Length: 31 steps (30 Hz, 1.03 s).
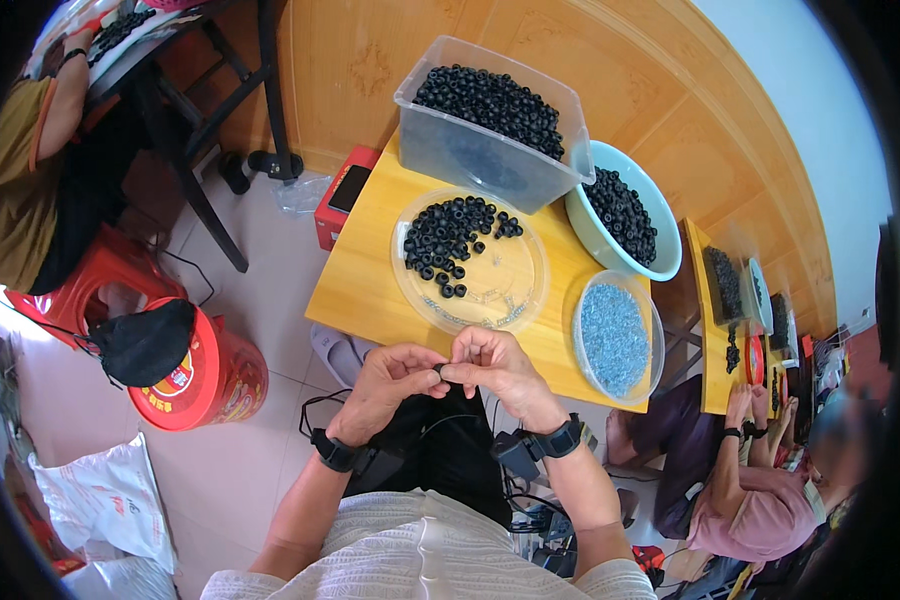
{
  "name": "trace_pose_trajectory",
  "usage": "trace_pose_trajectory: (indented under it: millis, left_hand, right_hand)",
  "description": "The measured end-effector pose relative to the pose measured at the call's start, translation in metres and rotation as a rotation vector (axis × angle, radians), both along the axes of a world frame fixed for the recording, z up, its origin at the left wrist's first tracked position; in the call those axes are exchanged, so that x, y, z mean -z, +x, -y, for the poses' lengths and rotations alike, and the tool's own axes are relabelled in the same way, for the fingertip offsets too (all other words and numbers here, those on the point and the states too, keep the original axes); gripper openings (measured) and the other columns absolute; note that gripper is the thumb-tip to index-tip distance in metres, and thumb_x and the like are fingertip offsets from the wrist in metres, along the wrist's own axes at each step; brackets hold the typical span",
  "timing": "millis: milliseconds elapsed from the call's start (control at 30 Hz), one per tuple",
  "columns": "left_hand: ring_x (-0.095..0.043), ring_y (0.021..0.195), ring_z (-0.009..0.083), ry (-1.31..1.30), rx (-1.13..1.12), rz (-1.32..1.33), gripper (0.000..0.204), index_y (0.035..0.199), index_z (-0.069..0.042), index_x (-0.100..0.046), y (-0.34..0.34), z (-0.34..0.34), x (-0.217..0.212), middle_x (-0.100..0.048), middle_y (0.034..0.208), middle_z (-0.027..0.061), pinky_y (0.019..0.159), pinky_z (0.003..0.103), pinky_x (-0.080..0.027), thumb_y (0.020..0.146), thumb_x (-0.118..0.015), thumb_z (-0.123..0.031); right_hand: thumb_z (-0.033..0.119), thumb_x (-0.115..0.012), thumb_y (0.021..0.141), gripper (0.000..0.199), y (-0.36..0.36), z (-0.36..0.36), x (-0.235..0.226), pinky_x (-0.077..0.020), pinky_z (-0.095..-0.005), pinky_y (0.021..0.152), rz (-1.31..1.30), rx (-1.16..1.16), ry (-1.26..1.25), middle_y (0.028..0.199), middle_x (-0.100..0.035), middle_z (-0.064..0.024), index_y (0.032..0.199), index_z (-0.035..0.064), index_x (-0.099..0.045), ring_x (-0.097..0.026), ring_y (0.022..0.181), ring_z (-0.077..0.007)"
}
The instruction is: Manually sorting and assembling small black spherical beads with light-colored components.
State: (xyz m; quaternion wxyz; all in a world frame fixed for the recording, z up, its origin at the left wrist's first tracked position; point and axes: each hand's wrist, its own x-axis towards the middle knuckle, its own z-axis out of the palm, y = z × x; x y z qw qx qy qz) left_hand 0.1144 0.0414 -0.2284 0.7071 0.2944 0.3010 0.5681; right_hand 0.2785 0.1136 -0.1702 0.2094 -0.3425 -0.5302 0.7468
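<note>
My left hand (390, 382) and my right hand (500, 372) meet in front of the table edge, fingertips pinched together. Between them is a small black round piece (439, 368), mostly covered by the fingers. Just beyond my hands lies a shallow clear round tray (520, 265). Loose black ring-shaped pieces (440, 235) with holes are spread over its far left part. Tiny shiny clear pieces (485, 305) lie at its near side. To the right, a round clear tub (657, 372) holds a heap of small pale-blue pieces (613, 340).
On the yellow table (355, 275) stand a clear box (450, 160) and a light-blue basin (585, 215), both filled with black pieces. A red bucket (232, 375) with a black bag (150, 342) stands left. People sit working at far left and right.
</note>
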Motion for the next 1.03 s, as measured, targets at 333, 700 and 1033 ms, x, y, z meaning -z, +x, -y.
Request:
trace_pose_trajectory:
  millis: [333,700,1033]
  left_hand:
    - [-0.062,0.079,0.0151,0.006,-0.034,0.169,0.018,0.102,0.000,-0.058,-0.006,0.003,0.010,-0.063,0.094,0.0110,0.072,0.025,-0.052,0.084,-0.056,-0.002]
    - [-0.063,0.080,0.0135,-0.027,-0.030,0.145,0.018,0.104,-0.001,-0.058,-0.008,0.013,0.003,-0.062,0.096,0.0083,0.075,0.025,-0.052,0.086,-0.056,-0.006]
    - [-0.063,0.083,0.0162,0.011,-0.044,0.208,0.021,0.106,-0.002,-0.057,-0.002,0.004,0.005,-0.062,0.097,0.0100,0.075,0.026,-0.052,0.086,-0.057,-0.007]
  right_hand:
    - [0.001,-0.060,0.074,0.012,-0.014,-0.086,0.012,-0.0470,-0.0321,0.062,0.531,0.280,1.053,0.073,-0.061,-0.0130,0.086,0.0001,-0.063,-0.060,0.067,-0.0231]
    - [-0.004,-0.057,0.067,0.011,-0.028,-0.119,0.028,-0.0449,-0.0414,0.066,0.710,-0.044,1.374,0.078,-0.055,-0.0183,0.078,-0.0014,-0.057,-0.056,0.074,-0.0370]
    - [0.005,-0.054,0.081,0.009,0.000,-0.088,0.020,-0.0484,-0.0330,0.066,0.460,0.094,0.678,0.081,-0.065,-0.0117,0.086,0.0027,-0.061,-0.063,0.073,-0.0253]
